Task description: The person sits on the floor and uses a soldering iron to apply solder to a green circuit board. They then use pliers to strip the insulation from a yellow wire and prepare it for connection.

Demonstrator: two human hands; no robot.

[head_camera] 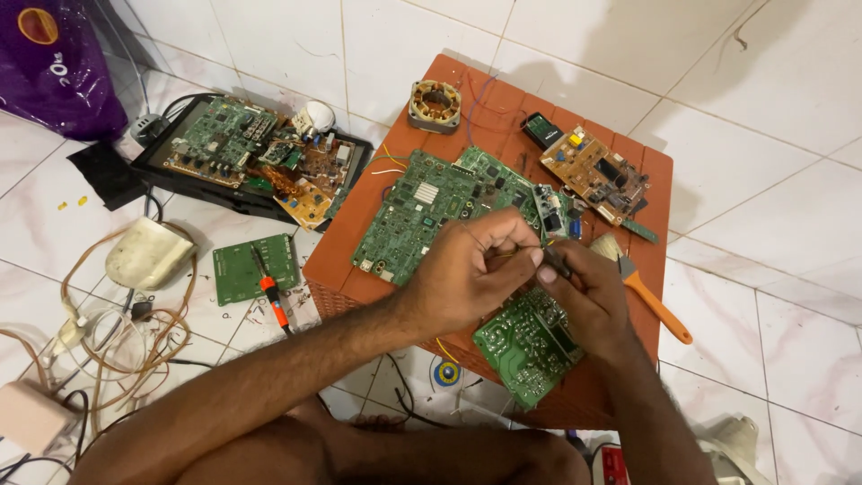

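Nearest the camera, a small green circuit board (525, 346) lies tilted at the front edge of the worktop (359, 269), solder side up, dotted with silver joints and pale traces. Right hand (588, 301) rests on this board, grip pinched shut on a thin dark tool (557, 262); the tip is hidden, exact tool unclear. Left hand (476, 269) meets it just above the board, fingers curled, thumb and forefinger closed narrow on something thin, maybe a wire, too small to tell.

Worktop is a reddish-brown ribbed plastic stool top. Just beside the right hand: a brush (642, 283) with orange handle and pale bristles. Behind the hands, a large green circuit board (422, 216) lies flat, component side up, silver square chip near the middle. Far right corner: an orange-brown circuit board (594, 173) with a small black box (543, 130) next to it. Far edge: a round motor stator (435, 105), copper windings, metal core.

On the white tiled floor, left: a screwdriver (269, 292) with orange grip across a green plate, tangled cables, and a black tray-like casing (171, 175) holding several green and orange boards. Purple bag (54, 63) at the far left corner.
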